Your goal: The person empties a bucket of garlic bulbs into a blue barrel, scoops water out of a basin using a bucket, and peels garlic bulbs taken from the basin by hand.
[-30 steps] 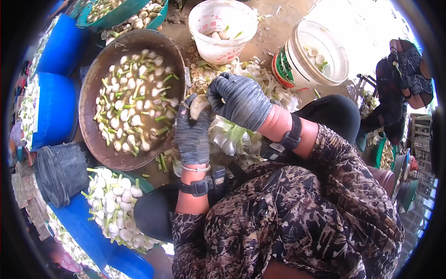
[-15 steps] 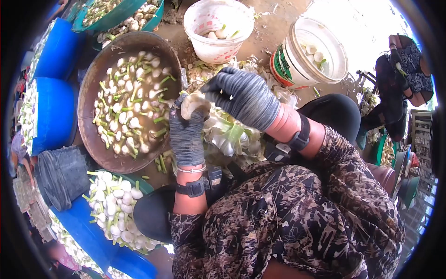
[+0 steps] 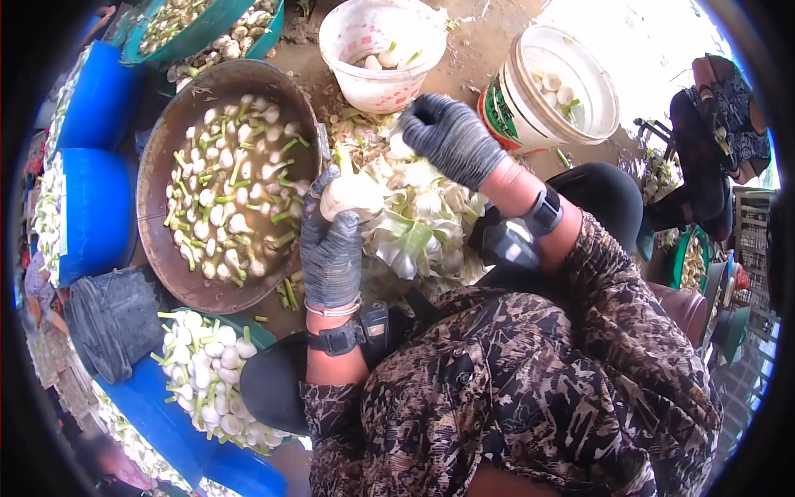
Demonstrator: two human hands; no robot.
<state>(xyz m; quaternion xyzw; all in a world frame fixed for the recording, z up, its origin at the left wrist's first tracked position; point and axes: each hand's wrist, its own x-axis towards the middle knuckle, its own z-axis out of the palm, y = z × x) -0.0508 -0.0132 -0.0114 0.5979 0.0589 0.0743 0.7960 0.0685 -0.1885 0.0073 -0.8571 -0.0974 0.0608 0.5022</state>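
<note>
My left hand [image 3: 331, 257], in a grey-striped glove, grips a large white garlic bulb [image 3: 352, 195] between thumb and fingers. Its short green stem points upward. My right hand [image 3: 451, 137], gloved alike, is raised up and to the right of the bulb, apart from it. Those fingers are curled closed, and whatever they may hold is hidden. Below both hands lies a heap of pale garlic skins and leaves [image 3: 414, 224]. Left of my left hand, a wide brown basin [image 3: 153, 215] holds many trimmed garlic bulbs in murky water.
A white bucket [image 3: 377, 87] and a white-green tub [image 3: 505, 108], both with a few bulbs, stand ahead. Blue containers [image 3: 95, 207] line the left, near a black bucket [image 3: 116, 319] and piled garlic [image 3: 211, 373]. Another person [image 3: 704, 149] sits at the far right.
My right hand has pulled away from the bulb, up and to the right. The bulb in my left hand now shows its green stem upright.
</note>
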